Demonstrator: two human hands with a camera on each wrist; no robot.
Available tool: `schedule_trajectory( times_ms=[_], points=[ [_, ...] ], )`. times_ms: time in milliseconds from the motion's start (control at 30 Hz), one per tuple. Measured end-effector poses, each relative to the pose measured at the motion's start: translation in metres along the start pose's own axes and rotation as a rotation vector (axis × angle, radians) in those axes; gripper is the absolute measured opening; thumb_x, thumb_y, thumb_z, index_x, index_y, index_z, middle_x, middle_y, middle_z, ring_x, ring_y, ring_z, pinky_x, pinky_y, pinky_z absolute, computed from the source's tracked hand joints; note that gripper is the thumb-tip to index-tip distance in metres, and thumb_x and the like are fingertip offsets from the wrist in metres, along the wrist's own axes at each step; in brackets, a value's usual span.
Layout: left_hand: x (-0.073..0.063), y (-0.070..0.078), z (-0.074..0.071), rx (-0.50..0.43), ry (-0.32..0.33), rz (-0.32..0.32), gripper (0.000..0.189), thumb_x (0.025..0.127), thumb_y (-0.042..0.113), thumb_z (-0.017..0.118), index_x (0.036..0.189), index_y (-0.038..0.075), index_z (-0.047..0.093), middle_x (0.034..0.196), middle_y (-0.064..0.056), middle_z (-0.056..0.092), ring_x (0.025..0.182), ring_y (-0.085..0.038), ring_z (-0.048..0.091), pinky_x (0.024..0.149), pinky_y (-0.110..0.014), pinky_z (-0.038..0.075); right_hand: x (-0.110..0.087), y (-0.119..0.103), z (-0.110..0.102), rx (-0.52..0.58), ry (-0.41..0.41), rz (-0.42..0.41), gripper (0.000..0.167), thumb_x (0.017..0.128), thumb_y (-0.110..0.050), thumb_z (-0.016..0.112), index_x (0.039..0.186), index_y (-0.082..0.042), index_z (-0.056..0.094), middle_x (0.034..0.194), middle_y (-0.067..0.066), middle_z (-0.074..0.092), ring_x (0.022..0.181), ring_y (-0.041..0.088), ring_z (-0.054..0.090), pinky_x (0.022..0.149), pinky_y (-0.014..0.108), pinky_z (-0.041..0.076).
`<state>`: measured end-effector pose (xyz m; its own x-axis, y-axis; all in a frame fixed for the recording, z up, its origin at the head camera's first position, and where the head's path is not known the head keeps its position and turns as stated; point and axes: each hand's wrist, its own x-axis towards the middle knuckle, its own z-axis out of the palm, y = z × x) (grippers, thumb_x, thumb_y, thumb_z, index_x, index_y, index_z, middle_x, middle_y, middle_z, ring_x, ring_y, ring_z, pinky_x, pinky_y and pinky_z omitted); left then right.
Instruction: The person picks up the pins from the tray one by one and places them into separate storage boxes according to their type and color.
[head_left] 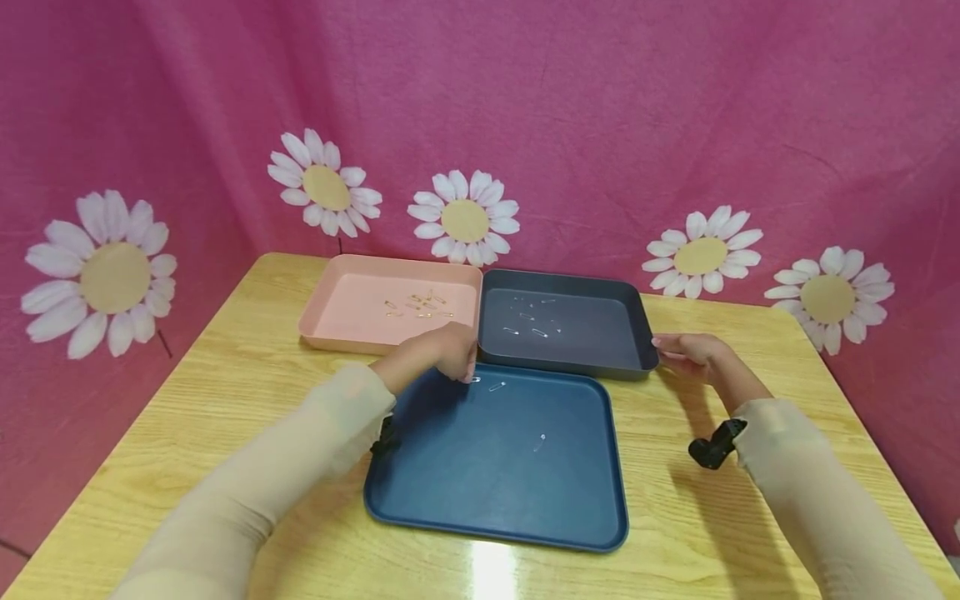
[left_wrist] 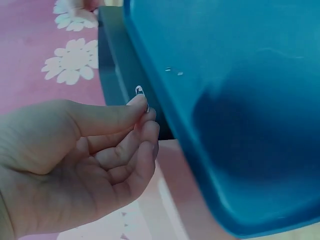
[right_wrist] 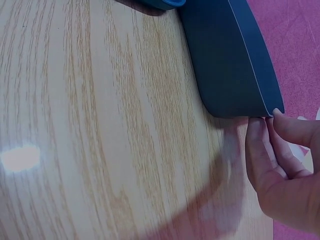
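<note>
My left hand [head_left: 456, 350] pinches a silver safety pin [left_wrist: 140, 91] between thumb and fingertips, above the far edge of the blue tray [head_left: 495, 492]. On that tray lie a safety pin [head_left: 497, 387] near the hand and another safety pin [head_left: 540, 443] farther right. With thumb and fingers, my right hand [head_left: 693, 354] grips the right rim of the dark grey tray [head_left: 600, 325]. Several silver safety pins [head_left: 539, 332] are scattered inside the grey tray. The pink tray [head_left: 348, 308] holds several gold safety pins [head_left: 424, 305]; my left forearm passes in front of its near right corner.
The pink and grey trays stand side by side at the back of the wooden table [head_left: 300, 467], with the blue tray in front of them. A pink curtain [head_left: 585, 125] with daisies hangs behind. A black wrist device [head_left: 716, 444] sits at the right sleeve.
</note>
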<state>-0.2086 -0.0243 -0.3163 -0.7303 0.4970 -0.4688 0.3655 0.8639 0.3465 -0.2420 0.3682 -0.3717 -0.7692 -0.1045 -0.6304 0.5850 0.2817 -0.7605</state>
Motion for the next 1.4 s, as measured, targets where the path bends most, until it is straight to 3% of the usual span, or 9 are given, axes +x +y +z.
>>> schedule_trajectory(
  times_ms=[400,567,700,767,833,1067,1133,1300,1400],
  points=[
    [0.029,0.017,-0.031,-0.010,-0.022,0.021,0.009,0.084,0.004,0.063,0.082,0.004,0.072,0.070,0.001,0.061,0.069,-0.010,0.051,0.064,-0.018,0.043,-0.001,0.004,-0.003,0.028,0.020,0.001,0.068,0.098,-0.016,0.053,0.150,0.004,0.014,0.073,-0.022,0.063,0.074,-0.009,0.062,0.097,0.023,0.048],
    [0.048,0.026,-0.045,0.013,-0.037,0.018,0.017,0.085,0.002,0.058,0.070,0.008,0.059,0.058,0.007,0.043,0.059,-0.009,0.039,0.054,-0.017,0.034,0.000,0.003,-0.004,0.006,0.041,0.022,0.067,0.098,-0.020,0.054,0.150,0.001,0.018,0.073,-0.022,0.064,0.074,-0.008,0.062,0.085,0.015,0.056],
    [0.069,0.030,-0.054,0.056,-0.044,-0.034,0.010,0.087,0.006,0.062,0.077,0.007,0.063,0.061,0.005,0.049,0.051,-0.006,0.042,0.048,-0.017,0.037,0.001,0.001,-0.004,-0.022,0.042,0.029,0.064,0.099,-0.022,0.053,0.150,0.000,0.021,0.074,-0.022,0.063,0.075,-0.008,0.062,0.085,0.014,0.055],
    [0.088,0.028,-0.055,0.073,-0.065,-0.067,0.008,0.086,0.009,0.065,0.090,0.003,0.063,0.076,-0.001,0.058,0.049,-0.005,0.046,0.047,-0.016,0.039,0.002,0.001,-0.004,-0.023,0.032,0.021,0.064,0.099,-0.021,0.052,0.150,0.001,0.020,0.075,-0.022,0.063,0.076,-0.008,0.062,0.087,0.015,0.055],
    [0.099,0.031,-0.059,0.093,-0.106,-0.117,0.030,0.086,0.012,0.064,0.112,-0.001,0.057,0.104,-0.007,0.060,0.047,-0.004,0.050,0.045,-0.015,0.042,0.002,0.001,-0.004,-0.024,0.026,0.017,0.064,0.099,-0.021,0.052,0.150,0.001,0.020,0.076,-0.022,0.064,0.077,-0.008,0.062,0.089,0.015,0.054],
    [0.236,-0.005,-0.034,0.225,-0.202,-0.170,0.058,0.082,0.015,0.065,0.132,0.004,0.037,0.142,-0.012,0.031,0.063,-0.007,0.058,0.051,-0.013,0.044,-0.001,0.000,-0.005,-0.046,0.035,0.005,0.061,0.100,-0.020,0.050,0.149,0.003,0.022,0.076,-0.023,0.063,0.076,-0.009,0.062,0.087,0.014,0.055],
    [0.248,-0.003,-0.033,0.282,-0.245,-0.235,0.057,0.085,0.013,0.064,0.136,0.008,0.040,0.144,-0.008,0.031,0.079,-0.011,0.054,0.054,-0.015,0.040,-0.001,-0.001,-0.005,-0.038,0.040,0.004,0.061,0.099,-0.019,0.051,0.149,0.002,0.023,0.076,-0.023,0.063,0.076,-0.009,0.062,0.088,0.015,0.055],
    [0.229,0.007,-0.035,0.216,-0.187,-0.319,0.045,0.082,0.003,0.065,0.126,0.006,0.054,0.135,-0.010,0.040,0.102,-0.023,0.044,0.054,-0.023,0.042,0.000,0.000,-0.003,-0.017,0.059,0.005,0.060,0.099,-0.018,0.052,0.148,0.002,0.025,0.074,-0.021,0.063,0.075,-0.007,0.062,0.083,0.014,0.056],
    [0.184,0.021,-0.039,0.150,-0.068,-0.333,0.048,0.085,0.004,0.064,0.131,0.007,0.051,0.141,-0.009,0.043,0.110,-0.021,0.046,0.061,-0.023,0.047,0.001,0.001,-0.002,-0.008,0.064,0.003,0.059,0.099,-0.018,0.051,0.148,0.003,0.026,0.074,-0.020,0.064,0.075,-0.007,0.062,0.081,0.013,0.056]
  ],
)
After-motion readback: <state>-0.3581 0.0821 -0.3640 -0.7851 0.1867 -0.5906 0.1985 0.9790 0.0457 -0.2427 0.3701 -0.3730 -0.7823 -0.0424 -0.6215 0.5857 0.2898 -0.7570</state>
